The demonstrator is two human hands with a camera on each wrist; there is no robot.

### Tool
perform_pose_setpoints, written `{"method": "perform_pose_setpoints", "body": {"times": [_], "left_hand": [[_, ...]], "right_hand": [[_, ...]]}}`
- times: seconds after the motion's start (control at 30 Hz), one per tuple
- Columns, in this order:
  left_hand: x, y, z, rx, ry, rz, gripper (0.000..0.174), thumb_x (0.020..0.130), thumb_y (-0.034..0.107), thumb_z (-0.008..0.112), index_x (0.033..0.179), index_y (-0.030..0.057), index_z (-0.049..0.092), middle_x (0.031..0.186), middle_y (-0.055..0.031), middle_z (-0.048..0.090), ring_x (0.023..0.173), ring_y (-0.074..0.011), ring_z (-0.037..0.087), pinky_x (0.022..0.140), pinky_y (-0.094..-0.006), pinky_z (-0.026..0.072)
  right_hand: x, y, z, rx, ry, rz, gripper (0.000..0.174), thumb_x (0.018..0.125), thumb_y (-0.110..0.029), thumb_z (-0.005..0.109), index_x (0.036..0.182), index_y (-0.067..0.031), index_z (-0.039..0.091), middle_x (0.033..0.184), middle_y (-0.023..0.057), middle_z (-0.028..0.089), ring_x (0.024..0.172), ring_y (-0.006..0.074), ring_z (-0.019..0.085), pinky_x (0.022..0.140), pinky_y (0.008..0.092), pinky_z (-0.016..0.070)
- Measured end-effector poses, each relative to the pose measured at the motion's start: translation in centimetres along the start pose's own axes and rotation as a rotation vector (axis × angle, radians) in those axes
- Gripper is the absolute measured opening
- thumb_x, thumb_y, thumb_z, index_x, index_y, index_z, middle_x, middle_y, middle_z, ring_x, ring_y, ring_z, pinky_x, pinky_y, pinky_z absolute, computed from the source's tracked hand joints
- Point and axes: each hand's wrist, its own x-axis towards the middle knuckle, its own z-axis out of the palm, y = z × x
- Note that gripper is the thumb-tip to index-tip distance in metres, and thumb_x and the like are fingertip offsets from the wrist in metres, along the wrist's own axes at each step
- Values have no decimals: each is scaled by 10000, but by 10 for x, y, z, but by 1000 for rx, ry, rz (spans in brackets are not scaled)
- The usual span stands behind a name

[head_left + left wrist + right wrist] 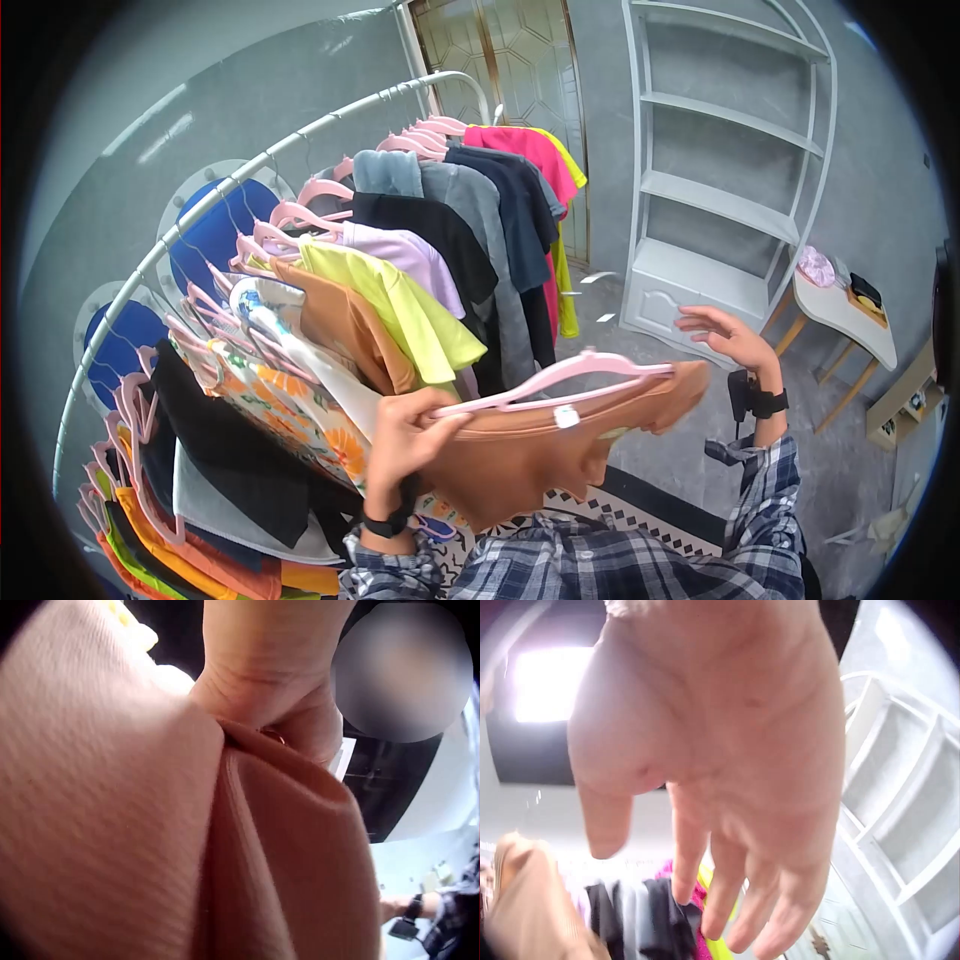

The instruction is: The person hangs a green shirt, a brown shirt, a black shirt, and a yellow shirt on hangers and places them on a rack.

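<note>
A brown shirt (525, 465) hangs on a pink hanger (583, 368) in front of the person's body. My left hand (402, 440) pinches the hanger's left end together with the shirt's edge, thumb over the top. The left wrist view shows the ribbed brown fabric (97, 817) bunched right under that hand (266, 667). Apart from the garment, my right hand (735, 342) is raised beyond its right end. In the right wrist view that palm (727, 735) faces the camera, fingers extended, nothing in it. A small white tag (567, 416) shows at the neckline.
A white clothes rack (270, 150) on the left carries many garments on pink hangers, including a yellow-green shirt (395, 305). Behind stands a white shelf unit (715, 200). A small table (845, 325) at the right holds a pink item (815, 266). A patterned rug (640, 515) lies below.
</note>
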Motion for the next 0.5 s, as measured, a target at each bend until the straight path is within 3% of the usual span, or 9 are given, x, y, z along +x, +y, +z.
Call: {"method": "perform_pose_setpoints", "body": {"times": [0.07,0.13,0.2,0.27,0.3,0.33,0.4,0.43,0.5], "left_hand": [[17,6,16,-56,69,44,100,698,77,683,727,3,622,533,-25,546,480,-57,493,448,-198,383],[41,7,29,-46,157,184,102,677,37,685,723,-21,614,558,7,534,490,-17,448,429,-161,334],[63,12,35,-94,143,159,115,682,39,689,736,-23,609,578,6,539,517,-21,461,450,-162,351],[85,6,51,-157,240,266,122,691,41,686,762,-20,607,592,9,540,530,-23,460,463,-165,359],[97,4,59,-167,305,320,118,706,36,674,783,-18,603,599,13,542,539,-25,463,465,-165,357],[105,3,64,-277,234,172,145,737,48,644,861,-14,601,650,2,559,587,-34,486,521,-173,387],[121,4,70,-382,208,258,253,791,103,588,1020,-3,570,786,-51,589,706,-81,535,651,-219,431],[127,3,70,-346,166,331,362,826,154,531,1160,19,496,969,-115,582,895,-163,551,808,-288,415],[136,10,73,-314,199,401,403,821,156,526,1198,26,462,1119,-167,525,1076,-256,488,898,-348,371]], "right_hand": [[12,-7,-7,58,-119,16,358,789,-242,627,1053,-7,570,922,80,614,855,120,556,760,251,441],[13,-15,-26,-257,-215,104,321,785,-271,622,951,3,598,820,53,606,769,93,536,691,234,429],[6,-19,-49,-366,-74,24,253,738,-228,645,734,16,579,638,5,532,618,65,469,545,222,379],[-10,-20,-74,-451,82,88,251,720,-230,634,709,10,564,633,10,519,605,72,453,543,226,369],[-19,-13,-74,-475,316,-91,238,736,-221,609,695,9,559,641,10,510,616,75,462,553,219,371],[-26,-1,-98,-382,386,-66,257,785,-234,582,701,9,566,656,10,512,620,80,475,554,215,376],[-37,-13,-125,-350,458,-153,314,850,-280,540,736,11,573,673,-5,521,634,68,473,554,209,371],[-40,-36,-127,-595,451,-174,284,860,-246,524,750,12,565,681,-8,520,643,54,458,566,198,359],[-41,-65,-123,-673,550,-227,270,866,-226,515,755,15,562,685,-7,519,645,52,451,574,194,356]]}}
